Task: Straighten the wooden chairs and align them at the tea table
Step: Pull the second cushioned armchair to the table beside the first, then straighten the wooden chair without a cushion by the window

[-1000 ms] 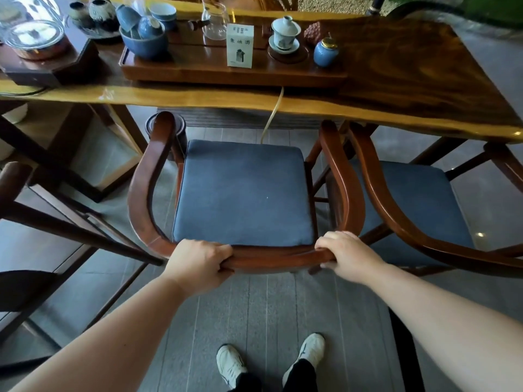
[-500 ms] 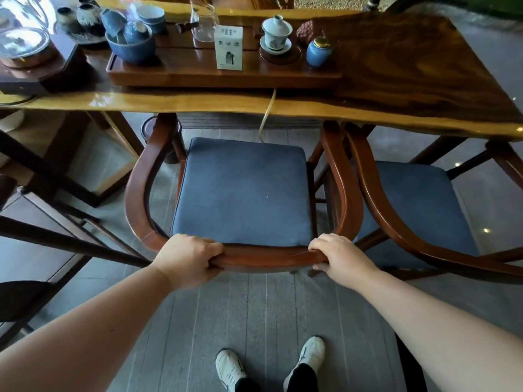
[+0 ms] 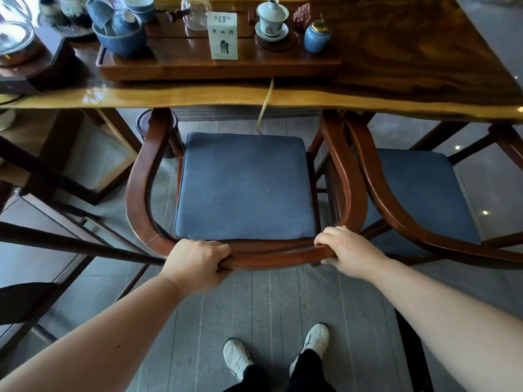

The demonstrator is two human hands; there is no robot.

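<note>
Gripping the chair (image 3: 141, 176) back, both hands (image 3: 198, 264) (image 3: 349, 251) have slid it nearer the table (image 3: 424, 89).

Reddish-brown chair (image 3: 141, 193) with slate-blue cushion (image 3: 246, 188); table (image 3: 396, 66) dark-grained, honey-yellow near edge; far jar (image 3: 317, 38) blue, lid perhaps gold.

A single wide-angle view from a camera worn on the person's head, looking forward and steeply down. The worktop (image 3: 396, 89) fills the top of the frame, close in front. The person's shoes (image 3: 236, 357) on the floor (image 3: 268, 301) sit at the bottom edge, directly below the camera. Straight lines bow outward near the frame's edges.
</note>
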